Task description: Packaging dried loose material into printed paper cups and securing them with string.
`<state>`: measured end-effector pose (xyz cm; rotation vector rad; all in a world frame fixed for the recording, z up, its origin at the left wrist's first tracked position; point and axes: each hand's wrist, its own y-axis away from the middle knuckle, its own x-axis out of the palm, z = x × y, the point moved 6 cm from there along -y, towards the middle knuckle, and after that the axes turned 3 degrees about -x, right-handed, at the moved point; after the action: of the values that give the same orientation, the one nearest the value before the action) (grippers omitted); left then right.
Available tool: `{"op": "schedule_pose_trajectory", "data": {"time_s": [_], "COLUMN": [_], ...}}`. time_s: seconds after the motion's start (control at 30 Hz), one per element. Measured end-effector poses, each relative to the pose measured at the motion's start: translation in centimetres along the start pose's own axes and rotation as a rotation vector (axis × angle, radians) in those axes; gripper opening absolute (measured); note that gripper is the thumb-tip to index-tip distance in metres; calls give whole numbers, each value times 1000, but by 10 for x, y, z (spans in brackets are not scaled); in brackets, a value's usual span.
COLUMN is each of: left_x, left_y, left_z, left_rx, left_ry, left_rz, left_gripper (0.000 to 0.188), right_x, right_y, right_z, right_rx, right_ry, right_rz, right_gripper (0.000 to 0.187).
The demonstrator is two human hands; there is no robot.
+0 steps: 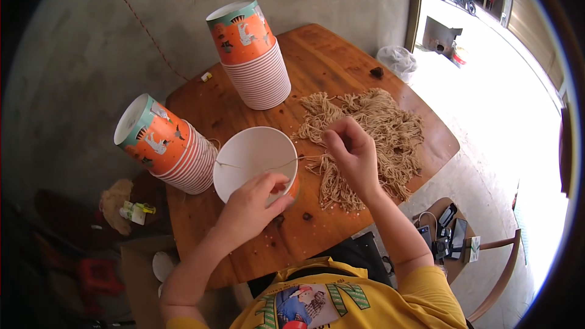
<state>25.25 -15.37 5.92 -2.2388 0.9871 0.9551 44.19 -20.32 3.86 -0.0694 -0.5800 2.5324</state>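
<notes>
A white-lined paper bucket (253,146) stands mouth up near the middle of the wooden table. Over its near rim is my left hand (253,207), thumb and fingers apart and holding nothing that I can see. A thin beige string (281,164) crosses the bucket's mouth toward the right. My right hand (353,155) is raised at the near left side of a heap of beige strings (390,128). Its thumb and fingers are closed together; whether a strand sits between them is hidden.
Two tall stacks of upside-down orange paper buckets, a left stack (164,143) and a far stack (253,55), stand on the wooden table (286,250). A dark lump (376,72) lies near the far right edge. Beside the table is a stool (454,265) with gadgets on it.
</notes>
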Motion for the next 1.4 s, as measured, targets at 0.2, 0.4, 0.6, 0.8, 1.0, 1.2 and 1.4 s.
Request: {"op": "schedule_pose_trajectory", "data": {"time_s": [0.2,0.4,0.6,0.8,1.0,1.2,1.4], "left_x": [-30,-45,-41,-37,-38,-33,-30], "left_y": [22,43,53,57,58,58,54], "left_z": [32,48,45,44,38,37,29], "left_rx": [-207,-364,-380,-327,-292,-265,-229], "left_ry": [173,409,479,376,322,322,288], "left_rz": [-113,-133,-129,-95,-121,-111,-66], "left_gripper": [24,27,29,35,38,40,40], "right_x": [28,73,94,100,101,100,96], "right_y": [37,54,54,56,58,58,58], "right_z": [-13,-4,10,15,14,15,13], "right_rx": [41,-110,-290,-303,-315,-330,-309], "right_ry": [12,129,208,255,280,314,373], "right_rz": [67,201,243,291,293,293,321], "right_gripper": [9,6,7,10,12,13,11]}}
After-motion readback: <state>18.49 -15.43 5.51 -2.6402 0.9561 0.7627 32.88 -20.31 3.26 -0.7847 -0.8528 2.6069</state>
